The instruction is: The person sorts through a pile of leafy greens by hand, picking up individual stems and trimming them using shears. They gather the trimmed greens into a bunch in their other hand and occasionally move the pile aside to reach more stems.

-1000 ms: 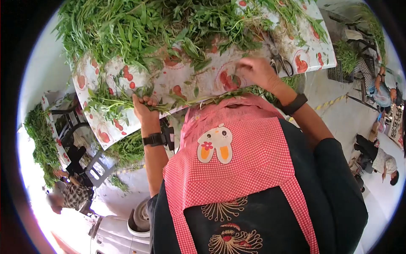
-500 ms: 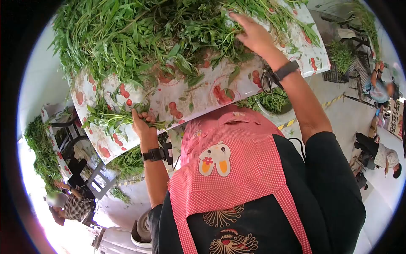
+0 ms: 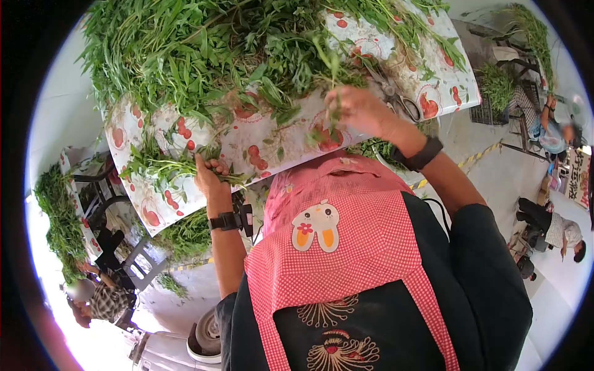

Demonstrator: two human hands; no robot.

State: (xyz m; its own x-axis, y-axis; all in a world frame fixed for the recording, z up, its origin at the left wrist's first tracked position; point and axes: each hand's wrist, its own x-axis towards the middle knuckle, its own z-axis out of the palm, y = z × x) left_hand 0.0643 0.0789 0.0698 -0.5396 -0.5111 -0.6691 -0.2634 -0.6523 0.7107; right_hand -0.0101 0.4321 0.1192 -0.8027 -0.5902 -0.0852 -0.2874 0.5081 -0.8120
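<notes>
Green leafy stems form a small bunch at the near left of the table, and my left hand is closed around their stalk ends. My right hand, slightly blurred, pinches a leafy sprig upright above the table's front part. Behind both hands a large heap of greens covers the back and left of the table. Just right of my right hand, a pair of scissors lies on the cloth with its handles toward the right.
The table has a white cloth with red fruit prints. Below its edge are more greens. A grey stool and a seated person are at lower left. A dark crate and other people are at right.
My right hand has come back from the heap toward the front edge with a sprig in it, uncovering the scissors. My left hand stays nearly in place on its bunch.
</notes>
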